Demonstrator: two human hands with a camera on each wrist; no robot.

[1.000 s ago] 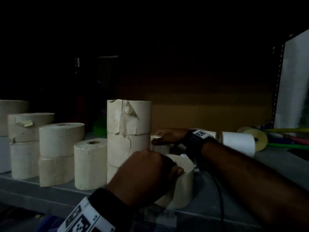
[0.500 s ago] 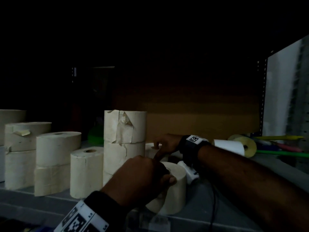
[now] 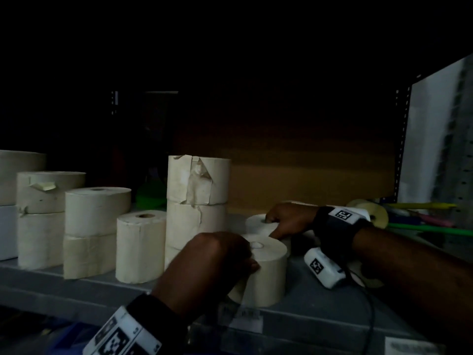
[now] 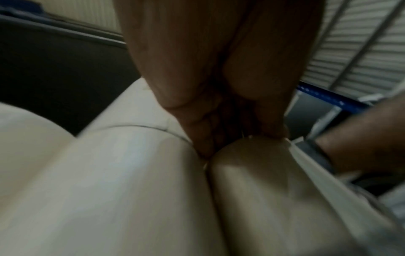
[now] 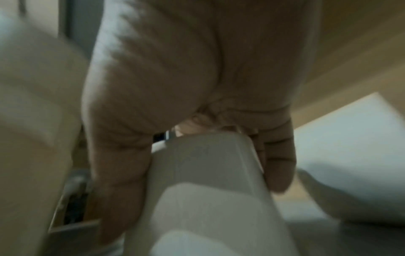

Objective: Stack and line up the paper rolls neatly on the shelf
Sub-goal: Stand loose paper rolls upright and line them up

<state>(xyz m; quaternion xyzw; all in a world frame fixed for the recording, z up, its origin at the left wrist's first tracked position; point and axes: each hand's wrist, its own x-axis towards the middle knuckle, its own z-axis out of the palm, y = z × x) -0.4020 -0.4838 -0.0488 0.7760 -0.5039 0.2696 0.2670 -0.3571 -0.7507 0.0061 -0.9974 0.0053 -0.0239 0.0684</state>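
Note:
Cream paper rolls stand on a grey shelf (image 3: 64,290). A stack of three rolls (image 3: 197,201) rises at the centre, with a single roll (image 3: 139,247) and lower stacks (image 3: 94,226) to its left. My left hand (image 3: 249,257) grips the top of the front roll (image 3: 266,275) from the left; in the left wrist view its fingers (image 4: 203,136) curl over that roll (image 4: 258,181). Just behind, my right hand (image 3: 271,226) holds a whiter roll (image 3: 256,222). In the right wrist view, thumb and fingers (image 5: 278,164) clasp this roll (image 5: 208,173).
A yellowish roll (image 3: 378,216) lies on its side at the right, beside green, pink and yellow sticks (image 3: 422,228). A white panel (image 3: 435,149) closes the right end. Brown cardboard (image 3: 307,183) backs the shelf, and something green (image 3: 151,194) sits behind the stacks.
My right hand has come down from the far roll and now clasps the whiter roll close behind the front one. The left hand keeps its grip on the front roll.

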